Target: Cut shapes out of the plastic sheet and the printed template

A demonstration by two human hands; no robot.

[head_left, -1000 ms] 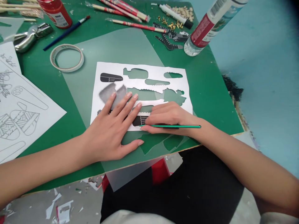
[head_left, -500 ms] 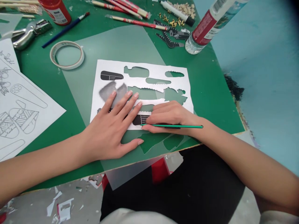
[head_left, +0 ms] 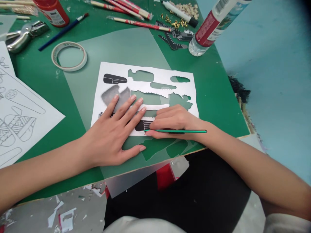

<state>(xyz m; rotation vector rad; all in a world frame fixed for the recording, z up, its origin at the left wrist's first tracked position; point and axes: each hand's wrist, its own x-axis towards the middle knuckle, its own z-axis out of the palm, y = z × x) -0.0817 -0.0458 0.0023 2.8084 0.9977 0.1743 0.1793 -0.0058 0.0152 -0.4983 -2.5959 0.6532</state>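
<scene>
A white paper sheet (head_left: 161,72) with several cut-out openings and black printed shapes lies over a translucent plastic sheet (head_left: 126,42). My left hand (head_left: 110,131) rests flat on the paper's left part, fingers spread, partly covering a grey printed patch (head_left: 109,94). In my right hand (head_left: 173,123) is a slim green pen-like tool (head_left: 187,131), pinched and held almost level. Its tip end meets the lower edge of a black printed shape (head_left: 141,125) near the paper's bottom edge. I cannot make out what kind of tip it has.
On the green table (head_left: 216,106) are a tape roll (head_left: 55,53), a blue paintbrush (head_left: 62,34), a metal punch-like tool (head_left: 23,37), a red bottle (head_left: 54,13), a water bottle (head_left: 206,29), a marker (head_left: 178,13), brass fasteners (head_left: 176,23) and black cut pieces (head_left: 172,40). Drawn sheets (head_left: 31,108) lie left.
The view has shifted slightly, so most things appear a little further left. Both hands keep almost the same place on the paper, and the green tool is still held there.
</scene>
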